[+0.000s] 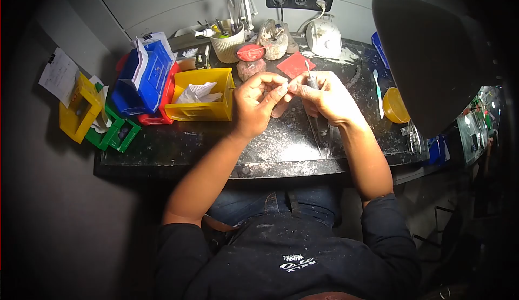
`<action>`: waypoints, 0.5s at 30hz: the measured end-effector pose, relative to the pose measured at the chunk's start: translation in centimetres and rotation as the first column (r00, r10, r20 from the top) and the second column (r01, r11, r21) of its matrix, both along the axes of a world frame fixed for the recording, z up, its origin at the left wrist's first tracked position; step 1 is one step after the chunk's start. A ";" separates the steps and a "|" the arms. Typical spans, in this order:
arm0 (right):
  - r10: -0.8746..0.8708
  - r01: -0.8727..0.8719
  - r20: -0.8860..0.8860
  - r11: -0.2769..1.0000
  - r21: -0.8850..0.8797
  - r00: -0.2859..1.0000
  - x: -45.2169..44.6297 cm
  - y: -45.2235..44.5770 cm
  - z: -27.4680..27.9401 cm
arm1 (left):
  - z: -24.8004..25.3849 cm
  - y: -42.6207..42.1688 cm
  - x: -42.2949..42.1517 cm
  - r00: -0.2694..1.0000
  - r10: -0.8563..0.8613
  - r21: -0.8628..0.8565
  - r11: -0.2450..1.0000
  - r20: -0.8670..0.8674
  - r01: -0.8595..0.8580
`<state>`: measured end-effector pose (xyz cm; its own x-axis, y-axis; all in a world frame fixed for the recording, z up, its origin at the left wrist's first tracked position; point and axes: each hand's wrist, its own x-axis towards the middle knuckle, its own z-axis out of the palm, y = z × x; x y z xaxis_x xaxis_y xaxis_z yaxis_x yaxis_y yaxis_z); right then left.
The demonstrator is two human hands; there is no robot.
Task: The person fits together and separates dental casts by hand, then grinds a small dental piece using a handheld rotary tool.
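My left hand is closed, thumb and fingertips pinched together over the bench and meeting the fingertips of my right hand. Whatever lies between the two pinches is too small to make out. A slim knife with a pale, pointed blade sticks up from my right hand, which is closed around it. Just beyond the fingers lies a red sheet, perhaps wax. To its left, a red oval piece rests on a pinkish rounded lump. Dark, slender metal tools lie partly hidden below my right hand.
A yellow bin with papers stands left, beside blue, red and green bins. A tool cup, plaster models and a white device line the back. Right are a toothbrush, a yellow bowl and a large dark lamp hood.
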<state>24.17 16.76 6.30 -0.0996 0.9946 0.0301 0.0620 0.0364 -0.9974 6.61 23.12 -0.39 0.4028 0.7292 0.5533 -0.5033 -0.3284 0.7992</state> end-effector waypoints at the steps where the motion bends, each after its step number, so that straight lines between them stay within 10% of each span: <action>1: -0.004 0.004 -0.002 1.000 -0.005 1.000 0.1 0.0 -0.2 | 0.2 -0.2 0.0 1.000 -0.004 -0.005 1.000 -0.002 0.004; 15: 0.009 -0.006 -0.086 0.999 0.035 0.996 0.8 -0.3 -1.0 | 0.4 -1.0 -0.2 0.986 0.167 0.093 0.981 0.027 -0.169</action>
<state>24.96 16.47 5.25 -0.1022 0.9920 0.0738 -0.0243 0.0717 -0.9971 6.39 22.08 -0.02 0.2673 0.7293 0.6298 -0.4494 -0.4838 0.7510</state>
